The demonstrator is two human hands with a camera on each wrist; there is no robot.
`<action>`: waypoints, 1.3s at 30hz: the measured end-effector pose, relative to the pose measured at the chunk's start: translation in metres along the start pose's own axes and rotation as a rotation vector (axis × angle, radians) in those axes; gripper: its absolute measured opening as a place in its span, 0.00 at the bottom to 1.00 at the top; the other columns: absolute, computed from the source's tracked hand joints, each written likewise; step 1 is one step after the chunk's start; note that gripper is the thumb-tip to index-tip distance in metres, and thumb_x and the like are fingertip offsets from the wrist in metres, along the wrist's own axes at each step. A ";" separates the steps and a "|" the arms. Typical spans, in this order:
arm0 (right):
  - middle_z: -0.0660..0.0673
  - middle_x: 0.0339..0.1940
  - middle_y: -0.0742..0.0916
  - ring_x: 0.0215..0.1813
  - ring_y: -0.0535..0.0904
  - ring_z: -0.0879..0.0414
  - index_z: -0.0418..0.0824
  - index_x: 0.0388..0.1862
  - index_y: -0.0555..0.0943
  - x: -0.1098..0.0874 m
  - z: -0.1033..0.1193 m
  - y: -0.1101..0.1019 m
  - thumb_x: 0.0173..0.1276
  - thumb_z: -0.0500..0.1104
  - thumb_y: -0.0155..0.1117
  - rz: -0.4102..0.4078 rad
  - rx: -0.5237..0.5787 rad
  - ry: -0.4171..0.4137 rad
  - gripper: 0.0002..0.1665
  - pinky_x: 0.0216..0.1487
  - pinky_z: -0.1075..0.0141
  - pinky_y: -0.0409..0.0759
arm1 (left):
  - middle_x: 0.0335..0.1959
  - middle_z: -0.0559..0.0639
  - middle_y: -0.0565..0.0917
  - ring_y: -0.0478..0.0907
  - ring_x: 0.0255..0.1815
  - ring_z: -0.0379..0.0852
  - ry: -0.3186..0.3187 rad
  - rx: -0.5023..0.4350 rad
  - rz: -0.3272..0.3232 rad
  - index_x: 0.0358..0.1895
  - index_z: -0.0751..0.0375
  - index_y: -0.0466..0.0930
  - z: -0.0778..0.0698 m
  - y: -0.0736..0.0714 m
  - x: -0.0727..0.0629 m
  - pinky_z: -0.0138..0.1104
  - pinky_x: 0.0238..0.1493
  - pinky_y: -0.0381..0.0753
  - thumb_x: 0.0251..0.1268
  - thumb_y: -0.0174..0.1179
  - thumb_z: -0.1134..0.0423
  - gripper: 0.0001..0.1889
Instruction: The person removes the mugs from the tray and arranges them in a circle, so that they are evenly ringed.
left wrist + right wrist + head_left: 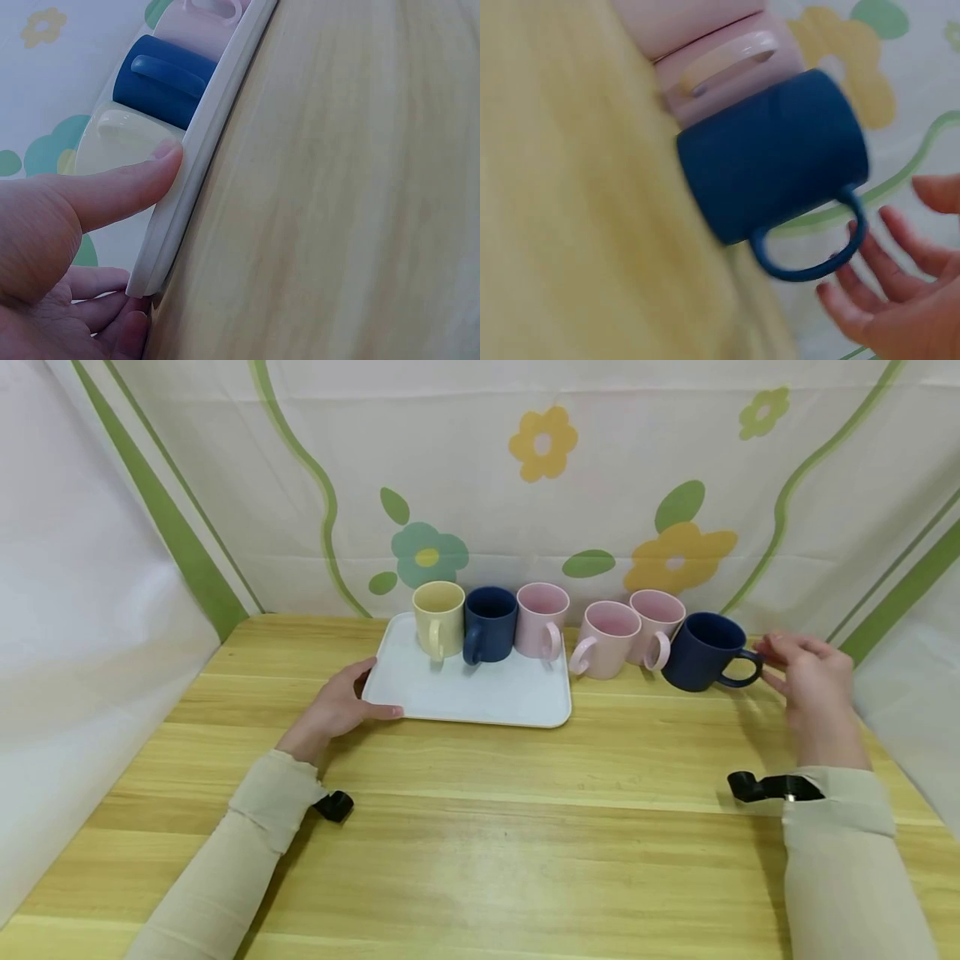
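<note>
My left hand [336, 702] holds the left end of a white tray [472, 697], thumb on its near rim and the other fingers at its left side. On the tray's back half stand a yellow mug [441, 610], a dark blue mug [495, 625] and a pink mug [542, 614], upright in a row. At the right, my right hand [817, 681] is beside the handle of another dark blue mug [776, 157]. Its fingertips are right at the handle, and in the right wrist view the thumb is spread apart from the fingers.
Two more pink mugs [611, 647] [651, 618] stand between the tray and the right-hand blue mug, close together. A wooden table [510, 852] lies under everything. Behind it hangs a white cloth [480, 460] with printed flowers, close to the back mugs.
</note>
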State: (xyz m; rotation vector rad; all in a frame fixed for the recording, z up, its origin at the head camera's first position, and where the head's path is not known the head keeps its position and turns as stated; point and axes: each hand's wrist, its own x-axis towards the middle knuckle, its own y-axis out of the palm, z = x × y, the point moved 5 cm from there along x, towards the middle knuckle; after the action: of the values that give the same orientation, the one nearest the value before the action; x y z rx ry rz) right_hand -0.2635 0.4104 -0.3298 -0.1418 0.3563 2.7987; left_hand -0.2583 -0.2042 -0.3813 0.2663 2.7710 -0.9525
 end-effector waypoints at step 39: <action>0.47 0.61 0.86 0.58 0.86 0.61 0.33 0.74 0.72 -0.056 -0.027 0.205 0.80 0.45 0.64 0.517 -0.294 -0.174 0.30 0.57 0.69 0.88 | 0.87 0.64 0.56 0.54 0.86 0.64 -0.007 0.014 -0.007 0.88 0.59 0.44 0.000 0.000 -0.002 0.57 0.86 0.56 0.62 0.78 0.53 0.60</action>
State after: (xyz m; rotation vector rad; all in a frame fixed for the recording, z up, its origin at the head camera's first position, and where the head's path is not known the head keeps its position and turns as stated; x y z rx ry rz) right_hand -0.2749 0.1987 -0.3018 0.1513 -0.0801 3.3282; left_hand -0.2566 -0.2042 -0.3814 0.2552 2.7617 -0.9736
